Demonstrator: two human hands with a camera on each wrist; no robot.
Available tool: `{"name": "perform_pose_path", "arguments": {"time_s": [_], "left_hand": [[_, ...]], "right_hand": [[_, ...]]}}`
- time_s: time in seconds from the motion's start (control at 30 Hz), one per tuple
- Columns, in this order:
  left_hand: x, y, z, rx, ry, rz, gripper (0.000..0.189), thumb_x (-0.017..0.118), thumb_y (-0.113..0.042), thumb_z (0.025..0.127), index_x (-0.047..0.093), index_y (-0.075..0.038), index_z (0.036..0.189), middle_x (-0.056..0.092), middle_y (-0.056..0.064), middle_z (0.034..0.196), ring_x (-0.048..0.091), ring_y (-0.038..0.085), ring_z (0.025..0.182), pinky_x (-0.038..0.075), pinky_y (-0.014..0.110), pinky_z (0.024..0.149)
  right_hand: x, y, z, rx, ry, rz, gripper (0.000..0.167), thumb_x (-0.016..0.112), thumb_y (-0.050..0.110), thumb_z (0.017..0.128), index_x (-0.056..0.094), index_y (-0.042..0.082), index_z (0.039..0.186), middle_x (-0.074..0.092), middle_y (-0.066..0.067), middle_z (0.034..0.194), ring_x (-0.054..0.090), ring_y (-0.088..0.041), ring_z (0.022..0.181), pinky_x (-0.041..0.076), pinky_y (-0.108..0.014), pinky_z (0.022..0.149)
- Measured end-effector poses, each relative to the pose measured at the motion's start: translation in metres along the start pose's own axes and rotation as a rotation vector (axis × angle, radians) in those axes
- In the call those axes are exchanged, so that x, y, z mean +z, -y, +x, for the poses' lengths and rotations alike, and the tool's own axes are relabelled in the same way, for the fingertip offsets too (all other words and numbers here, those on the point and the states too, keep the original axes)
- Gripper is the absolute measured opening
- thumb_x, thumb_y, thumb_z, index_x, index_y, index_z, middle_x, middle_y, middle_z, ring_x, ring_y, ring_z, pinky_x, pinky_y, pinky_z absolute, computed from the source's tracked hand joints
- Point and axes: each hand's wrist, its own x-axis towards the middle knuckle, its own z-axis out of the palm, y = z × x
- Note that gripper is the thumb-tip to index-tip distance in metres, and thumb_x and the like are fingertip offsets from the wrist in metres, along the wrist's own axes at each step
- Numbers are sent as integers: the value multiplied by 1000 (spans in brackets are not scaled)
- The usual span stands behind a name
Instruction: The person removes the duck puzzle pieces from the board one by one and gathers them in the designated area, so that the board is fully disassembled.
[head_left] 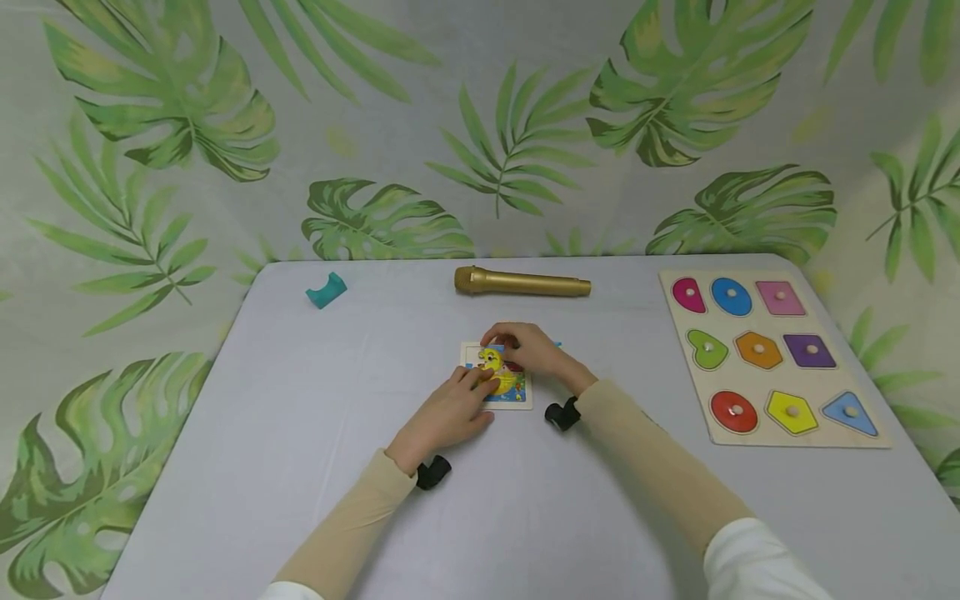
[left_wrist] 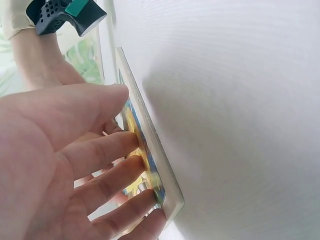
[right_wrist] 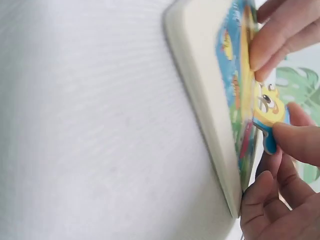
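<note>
A small square jigsaw puzzle in a pale tray point(head_left: 517, 406) lies on the table under both hands, with a yellow cartoon figure on a blue and green picture. My left hand point(head_left: 444, 410) rests its fingertips on the picture, fingers fairly straight, thumb by the near edge. Between thumb and fingers, my right hand point(head_left: 534, 350) pinches a puzzle piece point(right_wrist: 270, 106) showing a yellow face with an eye and a blue knob. In the right wrist view that piece is tilted up at the tray's far part. Whether its lower edge touches the tray, I cannot tell.
A gold microphone point(head_left: 525, 283) lies behind the puzzle. Far left is a teal curved piece point(head_left: 327, 291). On the right lies a wooden board point(head_left: 738, 322) with several coloured knobbed shapes. A bit of something blue point(head_left: 558, 343) shows behind the right wrist.
</note>
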Motion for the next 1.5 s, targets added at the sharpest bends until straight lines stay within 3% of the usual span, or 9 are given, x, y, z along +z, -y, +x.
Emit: {"name": "perform_pose_path", "arguments": {"time_s": [0.13, 0.23, 0.3, 0.47, 0.6, 0.77, 0.93, 1.27, 1.5], "left_hand": [[0, -1, 1, -11, 0, -10, 46, 63, -24, 93, 55, -3, 133, 48, 13, 137, 45, 29, 116, 38, 39, 99], [-1, -2, 1, -22, 1, -28, 45, 64, -24, 93, 56, -3, 132, 48, 13, 137, 45, 29, 116, 39, 39, 98], [-1, -2, 1, -29, 3, -35, 46, 64, -24, 93, 56, -3, 132, 48, 13, 137, 45, 29, 116, 39, 39, 98], [-1, -3, 1, -38, 5, -36, 46, 64, -24, 93, 56, -4, 132, 49, 12, 137, 45, 28, 116, 39, 38, 99], [0, -3, 1, -35, 0, -36, 46, 64, -25, 92, 56, -4, 132, 49, 12, 137, 45, 28, 115, 39, 38, 98], [0, -3, 2, -45, 3, -38, 46, 64, -26, 92, 56, -4, 132, 48, 11, 137, 45, 28, 116, 38, 38, 99], [1, -3, 1, -48, -6, -50, 46, 65, -25, 92, 56, -4, 132, 49, 12, 137, 45, 28, 115, 39, 37, 97], [4, -3, 3, -42, -25, -36, 50, 65, -27, 92, 53, -9, 137, 49, 13, 136, 44, 30, 113, 40, 40, 94], [7, -6, 5, -49, -28, 40, 53, 64, -34, 92, 51, -17, 140, 48, 12, 130, 41, 27, 101, 41, 35, 79]], "right_hand": [[-6, -5, 0, 28, -23, 82, 28, 55, -5, 88, 68, 8, 109, 63, -9, 101, 55, -23, 90, 43, -34, 80], [-16, -11, -5, 56, -49, 145, 25, 57, -4, 89, 67, 7, 109, 62, -10, 101, 54, -22, 90, 43, -33, 77], [-24, -14, -10, 78, -64, 169, 24, 56, -4, 89, 67, 5, 109, 61, -11, 99, 53, -22, 79, 44, -32, 67], [-51, -6, -33, 128, -80, 199, 23, 53, -8, 88, 63, -5, 109, 60, -20, 97, 50, -26, 75, 42, -35, 65], [-71, -6, -51, 172, -88, 219, 22, 52, -10, 86, 62, -10, 106, 58, -26, 99, 49, -30, 83, 41, -40, 68], [-80, -37, -60, 237, -102, 122, 22, 53, -7, 84, 63, -5, 103, 61, -18, 98, 48, -25, 83, 39, -33, 67], [-78, -54, -60, 239, -86, 29, 21, 54, -3, 83, 65, -2, 101, 60, -13, 93, 47, -23, 84, 39, -33, 72], [-66, -52, -58, 180, -86, -166, 20, 56, -8, 80, 65, 3, 94, 55, -10, 85, 48, -24, 80, 41, -37, 72], [-62, -52, -59, 117, -124, -221, 21, 57, -11, 80, 65, 3, 94, 55, -10, 86, 50, -25, 79, 43, -38, 71]]}}
